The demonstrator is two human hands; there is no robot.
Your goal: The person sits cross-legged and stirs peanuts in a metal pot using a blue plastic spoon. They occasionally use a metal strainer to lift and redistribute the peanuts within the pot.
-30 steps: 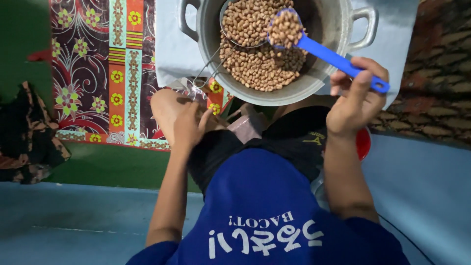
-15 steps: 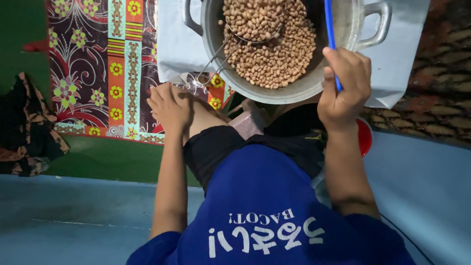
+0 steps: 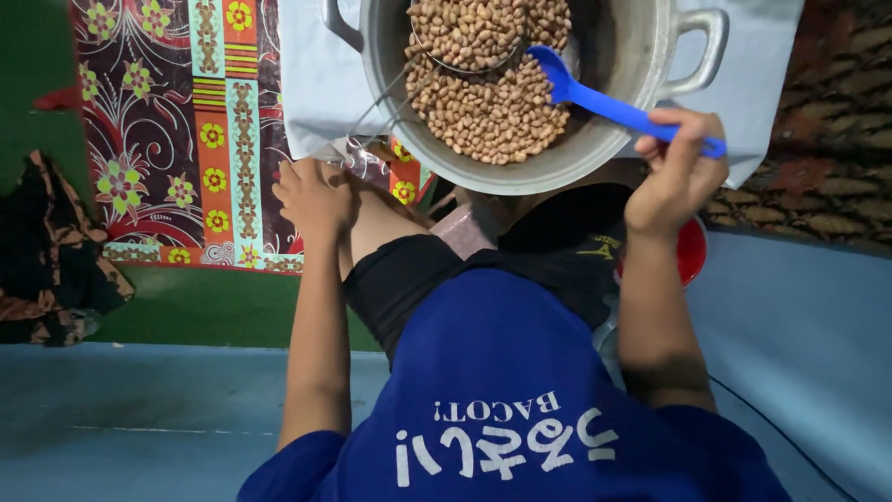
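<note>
a blue plastic spoon (image 3: 604,102) is gripped by its handle in the fingers of the right hand (image 3: 674,177), its bowl dipped among the peanuts (image 3: 492,107) at the right side of a dented metal pot (image 3: 623,56) on the floor. the left hand (image 3: 316,195) is rested on a knee near the pot's lower left rim, beside a crinkled clear plastic bag (image 3: 358,153); whether anything is pinched in its fingers cannot be told. a wire strainer (image 3: 465,42) heaped with the small, tan, matte nuts is seen lying in the pot, with many left loose below it. a patterned cloth (image 3: 186,130) is spread at the left.
</note>
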